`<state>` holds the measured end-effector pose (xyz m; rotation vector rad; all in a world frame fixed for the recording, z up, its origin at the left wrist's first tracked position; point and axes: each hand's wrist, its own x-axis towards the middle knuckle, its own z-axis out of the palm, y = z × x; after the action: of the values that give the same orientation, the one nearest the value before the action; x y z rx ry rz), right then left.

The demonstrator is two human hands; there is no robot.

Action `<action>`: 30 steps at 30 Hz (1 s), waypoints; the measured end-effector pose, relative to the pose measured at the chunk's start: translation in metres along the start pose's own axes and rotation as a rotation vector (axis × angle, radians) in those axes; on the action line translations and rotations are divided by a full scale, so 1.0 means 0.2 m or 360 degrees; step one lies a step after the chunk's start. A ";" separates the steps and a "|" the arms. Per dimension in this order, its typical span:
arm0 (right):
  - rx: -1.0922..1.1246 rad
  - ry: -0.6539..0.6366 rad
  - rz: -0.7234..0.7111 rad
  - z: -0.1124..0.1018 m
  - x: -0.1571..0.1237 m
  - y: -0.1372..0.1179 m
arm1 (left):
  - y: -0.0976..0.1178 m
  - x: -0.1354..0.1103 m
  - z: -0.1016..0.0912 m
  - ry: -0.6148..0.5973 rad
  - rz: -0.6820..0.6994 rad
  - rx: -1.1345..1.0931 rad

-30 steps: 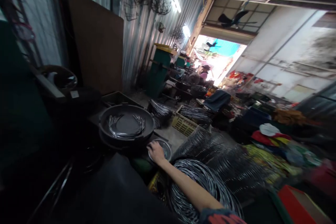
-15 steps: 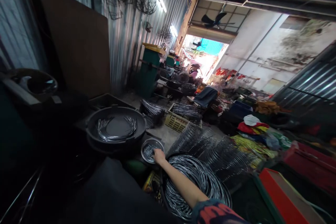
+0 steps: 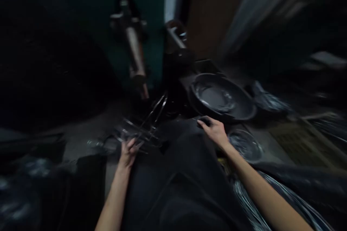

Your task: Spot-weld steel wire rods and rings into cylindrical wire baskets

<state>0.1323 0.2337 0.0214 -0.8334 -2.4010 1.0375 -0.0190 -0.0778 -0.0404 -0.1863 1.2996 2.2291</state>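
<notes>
My left hand [image 3: 128, 151] is closed on a frame of bent metal wire [image 3: 143, 130], which reaches up and to the right above the dark cloth over my lap [image 3: 173, 158]. Blur smears the frame's exact shape. My right hand [image 3: 213, 130] hovers over the right side of that cloth, thumb and fingers pinched together. What they hold is too small and blurred to name. Just right of my right wrist stands a round metal bowl [image 3: 245, 144] with small shiny metal pieces inside.
A wide dark basin [image 3: 244, 106] holding curved wires [image 3: 214, 97] stands beyond my right hand. Coiled wire [image 3: 292, 202] lies under my right forearm. Ahead is a machine part [image 3: 135, 50] before a green panel [image 3: 151, 0]. A yellowish crate [image 3: 295, 142] stands at right.
My view has swung left and down. My right hand has left the metal bowl and moved over my lap. My left hand with the wire frame has come into view.
</notes>
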 end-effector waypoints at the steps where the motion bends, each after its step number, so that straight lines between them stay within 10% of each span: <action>1: 0.0123 -0.0061 0.0005 0.07 0.04 -0.08 | 0.03 -0.04 -0.05 0.0057 0.0050 -0.0019; 9: 0.1153 -0.0535 0.0501 0.40 0.23 -0.61 | 0.04 -0.04 -0.09 0.0022 0.0121 -0.0083; 30: 0.1692 -0.0566 0.1017 0.52 0.24 -0.84 | 0.17 -0.02 -0.12 0.0115 -0.0194 -0.0310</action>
<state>-0.0225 0.1188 0.0851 -1.0164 -1.3544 2.5208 -0.0370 -0.1117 -0.0259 -0.4112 1.0756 2.2598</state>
